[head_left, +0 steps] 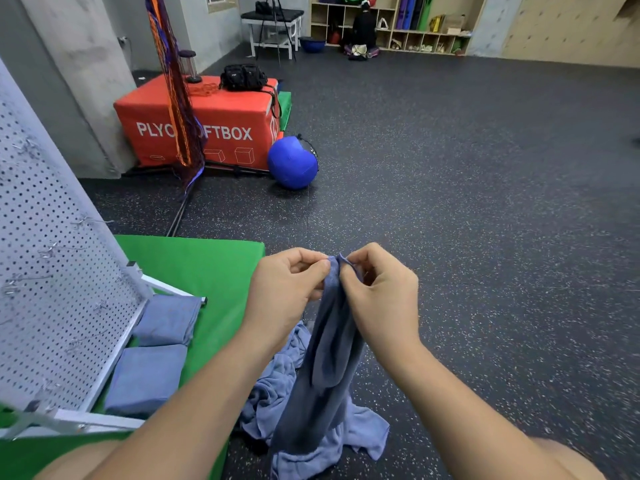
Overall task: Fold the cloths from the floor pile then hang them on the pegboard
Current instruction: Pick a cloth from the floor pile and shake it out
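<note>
left hand (pixel 287 289) pinches top edge of blue cloth (pixel 325 368) | right hand (pixel 381 296) pinches same edge, touching the left | cloth hangs down to cloth pile (pixel 277 386) on floor (pixel 485 237) | two folded cloths (pixel 152 355) on green mat (pixel 207 265), probably touching pegboard (pixel 52 271) frame

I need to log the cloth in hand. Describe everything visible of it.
The cloth is blue-grey, soft towel-like fabric. It hangs bunched and unfolded, in long vertical creases. The left hand and right hand pinch its top edge close together. Its lower end reaches the pile on the floor.
</note>
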